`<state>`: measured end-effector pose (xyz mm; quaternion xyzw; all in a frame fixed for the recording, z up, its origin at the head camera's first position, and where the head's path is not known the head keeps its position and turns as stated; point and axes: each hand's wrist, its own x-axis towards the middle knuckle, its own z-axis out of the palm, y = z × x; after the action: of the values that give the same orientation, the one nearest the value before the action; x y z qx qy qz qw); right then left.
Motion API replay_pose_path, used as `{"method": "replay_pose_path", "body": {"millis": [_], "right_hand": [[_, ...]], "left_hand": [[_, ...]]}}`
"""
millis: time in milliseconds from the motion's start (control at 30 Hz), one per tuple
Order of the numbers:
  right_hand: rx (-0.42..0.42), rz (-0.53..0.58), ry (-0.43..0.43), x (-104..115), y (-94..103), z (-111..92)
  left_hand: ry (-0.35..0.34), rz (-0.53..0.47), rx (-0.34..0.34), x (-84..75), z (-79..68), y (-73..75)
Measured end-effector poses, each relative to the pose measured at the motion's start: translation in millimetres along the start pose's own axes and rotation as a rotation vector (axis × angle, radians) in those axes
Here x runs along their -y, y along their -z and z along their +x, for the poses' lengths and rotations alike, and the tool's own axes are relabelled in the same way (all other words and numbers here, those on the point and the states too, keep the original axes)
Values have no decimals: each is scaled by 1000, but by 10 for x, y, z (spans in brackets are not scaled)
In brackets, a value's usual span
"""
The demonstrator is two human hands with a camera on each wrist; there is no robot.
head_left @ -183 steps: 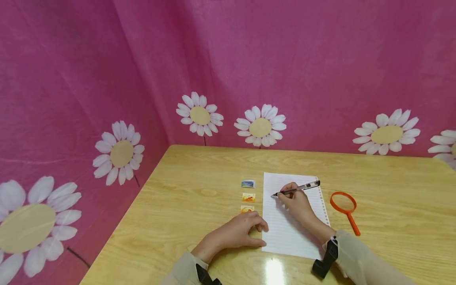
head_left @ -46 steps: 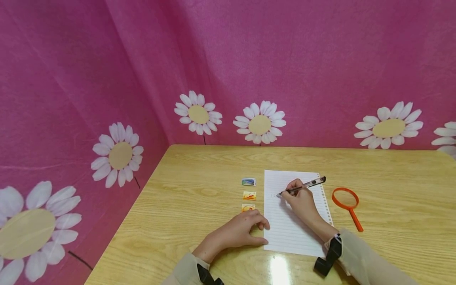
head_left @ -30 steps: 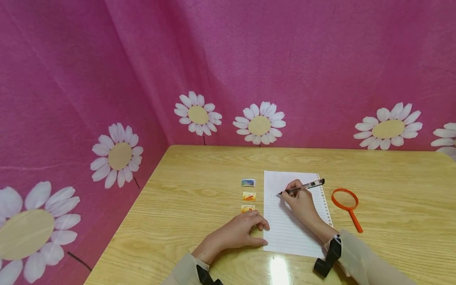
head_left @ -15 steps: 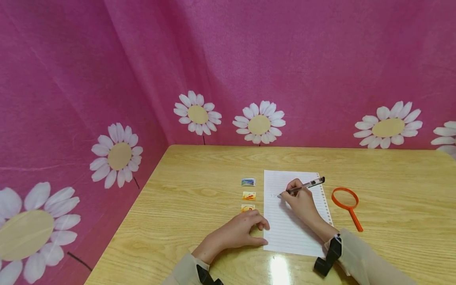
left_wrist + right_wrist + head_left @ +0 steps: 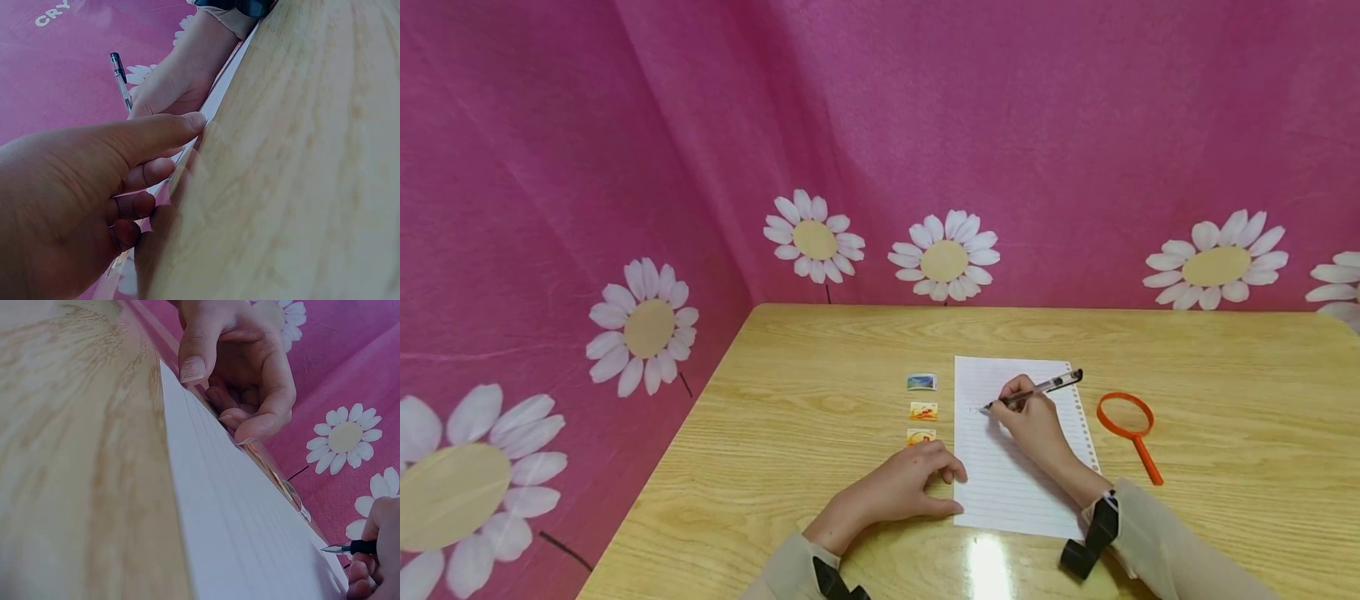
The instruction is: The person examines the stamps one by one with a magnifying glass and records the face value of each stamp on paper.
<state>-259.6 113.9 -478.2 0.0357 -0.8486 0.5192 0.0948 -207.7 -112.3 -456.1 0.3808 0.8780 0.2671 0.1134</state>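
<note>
My right hand pinches a clear-barrelled black pen, its tip down on a sheet of lined paper. Small faint marks show on the paper just left of the tip. In the right wrist view the pen's metal point meets the sheet. At the paper's lower left edge rests my left hand, thumb and fingertips touching the margin, fingers loosely bent around nothing. Left of the sheet, small picture stamps lie in a column: a blue-green one, a yellow one, and another yellow one close above the left hand.
An orange magnifying glass lies right of the paper, its handle toward me. The wooden table ends at a pink curtain with white daisies, behind and on the left.
Since the oldest frame, small marks have appeared on the paper and the pen hand has shifted slightly right. Over the last second the hands barely move; the left stays at the paper's edge.
</note>
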Motion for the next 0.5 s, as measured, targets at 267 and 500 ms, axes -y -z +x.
{"method": "replay_pose_path", "body": {"millis": [267, 500], "right_hand": [[5, 55, -50, 23, 24, -7], [9, 65, -60, 22, 28, -4]], "left_hand": [[-1, 2, -4, 3, 3, 1], [1, -1, 0, 1, 4, 1]]}}
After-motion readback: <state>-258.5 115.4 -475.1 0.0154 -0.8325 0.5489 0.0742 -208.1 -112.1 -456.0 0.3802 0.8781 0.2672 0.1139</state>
